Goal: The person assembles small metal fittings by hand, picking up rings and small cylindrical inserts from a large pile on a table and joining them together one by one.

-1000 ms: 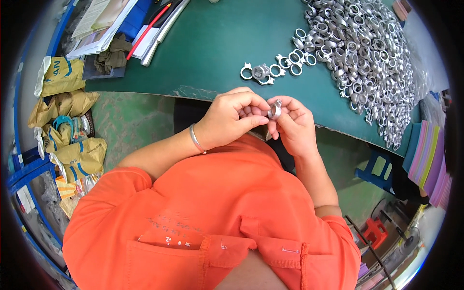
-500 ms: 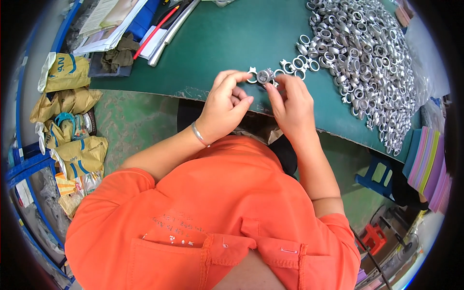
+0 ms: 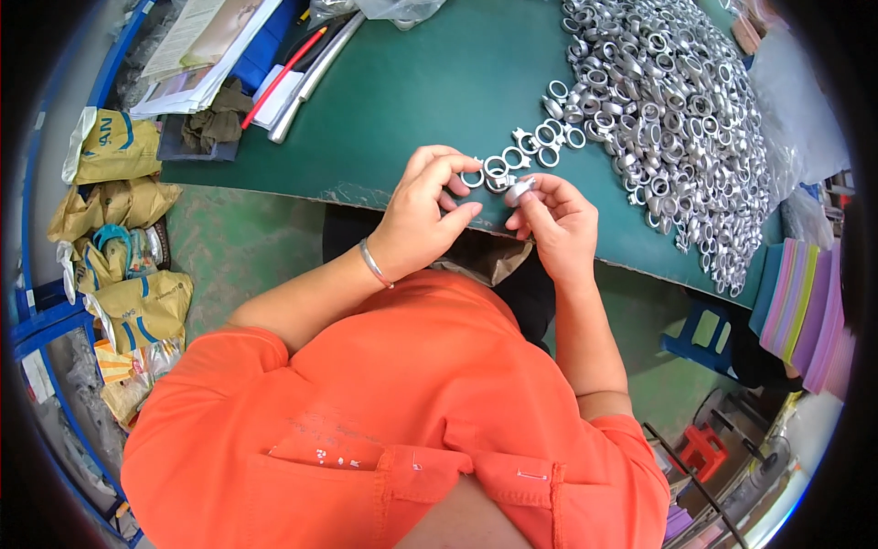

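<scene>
- Head view shows us a small metal ring over the table, close to its near edge; we take it as our clock centre.
- At four to five o'clock, our right hand pinches it between thumb and fingers. We judge the curved metal could slip or twist if that pinch loosens.
- At nine, our left hand holds nothing we can see: thumb and index finger apart, other fingers curled. Its index fingertip is at the loose rings; we cannot tell whether it touches them.
- Those rings lie close together toward ten to eleven o'clock, so a careless fingertip could nudge one or hook its neighbour.
- A dropped ring could roll over the near edge, toward the brown paper bag at seven or the green floor.
- At one o'clock, a second cluster lies beside the big heap at two; a bump there could make the heap slide and mix the groups.
- Between two and three, clear plastic beside the heap could snag a reaching sleeve.
- Toward ten, a red pen and papers crowd the far left, well apart from our hands.
- Toward four, a blue stool stands below the table.
</scene>
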Demonstrator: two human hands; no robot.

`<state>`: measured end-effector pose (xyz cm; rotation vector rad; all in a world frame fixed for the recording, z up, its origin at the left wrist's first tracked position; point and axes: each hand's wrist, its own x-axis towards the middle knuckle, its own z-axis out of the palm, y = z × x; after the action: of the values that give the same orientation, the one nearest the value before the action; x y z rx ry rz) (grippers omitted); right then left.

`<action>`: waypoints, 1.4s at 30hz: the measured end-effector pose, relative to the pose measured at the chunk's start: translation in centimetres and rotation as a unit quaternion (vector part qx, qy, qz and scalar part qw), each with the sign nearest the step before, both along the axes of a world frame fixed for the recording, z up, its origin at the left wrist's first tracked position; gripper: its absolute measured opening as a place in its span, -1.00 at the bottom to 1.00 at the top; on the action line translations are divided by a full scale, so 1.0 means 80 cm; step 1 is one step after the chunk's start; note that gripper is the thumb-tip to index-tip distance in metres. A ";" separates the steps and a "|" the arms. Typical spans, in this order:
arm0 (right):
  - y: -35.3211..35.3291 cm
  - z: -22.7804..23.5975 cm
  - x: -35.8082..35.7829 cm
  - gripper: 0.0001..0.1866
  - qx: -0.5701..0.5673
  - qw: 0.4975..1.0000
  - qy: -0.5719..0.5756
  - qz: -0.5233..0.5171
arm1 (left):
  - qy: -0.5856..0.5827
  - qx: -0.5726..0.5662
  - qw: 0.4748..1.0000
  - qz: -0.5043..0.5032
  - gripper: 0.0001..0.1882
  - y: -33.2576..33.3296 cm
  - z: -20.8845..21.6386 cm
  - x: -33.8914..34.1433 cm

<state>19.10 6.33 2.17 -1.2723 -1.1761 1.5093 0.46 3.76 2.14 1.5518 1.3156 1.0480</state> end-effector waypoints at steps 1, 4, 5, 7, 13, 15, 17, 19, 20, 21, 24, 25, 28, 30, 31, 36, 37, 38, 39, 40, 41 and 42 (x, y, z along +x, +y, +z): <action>-0.003 0.001 0.001 -0.84 0.005 0.999 0.043 0.005 | -0.036 0.012 0.999 -0.008 -0.66 -0.002 -0.003 0.001; -0.014 0.004 -0.001 -0.84 0.013 0.994 0.110 0.022 | -0.261 -0.191 0.943 -0.073 -0.73 -0.006 0.010 0.004; -0.019 0.004 -0.003 -0.84 0.058 0.992 0.107 0.012 | -0.283 -0.204 0.933 -0.092 -0.77 -0.006 0.017 0.007; -0.023 -0.001 -0.006 -0.78 0.134 0.985 0.108 0.001 | -0.314 -0.235 0.916 -0.088 -0.78 -0.006 0.019 0.011; -0.031 -0.008 -0.009 -0.76 0.285 0.957 0.056 0.001 | -0.364 -0.178 0.911 -0.072 -0.80 -0.010 0.011 0.009; -0.036 -0.004 -0.007 -0.75 0.223 0.971 0.077 0.026 | -0.369 -0.135 0.916 -0.082 -0.79 -0.012 0.008 0.010; -0.034 -0.006 0.009 -0.74 0.231 0.968 0.058 0.078 | -0.305 -0.071 0.948 -0.057 -0.81 -0.014 0.009 0.010; -0.041 -0.004 0.013 -0.73 0.202 0.971 0.061 0.111 | -0.234 -0.001 0.971 -0.059 -0.82 -0.012 0.011 0.008; -0.045 -0.002 0.009 -0.73 0.200 0.972 0.062 0.110 | -0.159 0.069 0.983 -0.062 -0.83 -0.012 0.012 0.007; -0.049 0.002 0.002 -0.76 0.202 0.972 0.081 0.092 | -0.133 0.088 0.986 -0.049 -0.82 -0.013 0.014 0.008; -0.053 0.002 -0.004 -0.76 0.200 0.975 0.080 0.057 | -0.047 0.184 0.978 -0.082 -0.81 -0.012 0.014 0.002; -0.050 0.005 0.001 -0.77 0.268 0.957 -0.027 0.103 | -0.043 0.175 0.980 -0.085 -0.81 -0.015 0.015 -0.001; -0.049 0.002 0.007 -0.83 0.351 0.896 -0.194 0.192 | -0.017 0.170 0.984 -0.053 -0.83 -0.020 0.009 -0.011; -0.046 -0.002 0.008 -0.85 0.356 0.882 -0.245 0.187 | 0.004 0.159 0.986 -0.039 -0.84 -0.023 0.004 -0.016; -0.040 -0.002 0.006 -0.86 0.371 0.878 -0.251 0.168 | -0.007 0.122 0.992 -0.022 -0.85 -0.024 0.002 -0.017; -0.003 0.012 -0.026 -0.87 0.378 0.862 -0.336 0.037 | -0.027 0.045 0.998 -0.027 -0.88 -0.025 -0.004 -0.009; 0.005 0.006 -0.028 -0.87 0.379 0.862 -0.335 0.037 | -0.037 0.028 0.998 -0.035 -0.87 -0.025 -0.002 -0.008; 0.012 -0.003 -0.029 -0.85 0.380 0.854 -0.352 0.048 | -0.037 0.030 0.998 -0.036 -0.87 -0.025 -0.001 -0.006; 0.016 -0.009 -0.028 -0.84 0.381 0.845 -0.369 0.058 | -0.062 0.003 0.998 -0.032 -0.89 -0.026 0.000 -0.004; 0.016 -0.011 -0.025 -0.84 0.382 0.845 -0.370 0.056 | -0.086 -0.025 0.996 -0.027 -0.91 -0.025 0.001 -0.004; 0.013 -0.014 -0.021 -0.83 0.391 0.867 -0.303 0.053 | -0.085 -0.024 0.996 -0.025 -0.91 -0.025 0.000 -0.006; 0.010 -0.016 -0.018 -0.83 0.398 0.885 -0.235 0.049 | -0.133 -0.088 0.987 -0.020 -0.92 -0.025 -0.002 -0.008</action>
<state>17.67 7.15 0.90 -1.0061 -1.9336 0.6151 -0.22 1.80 2.01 1.2539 1.1544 1.0432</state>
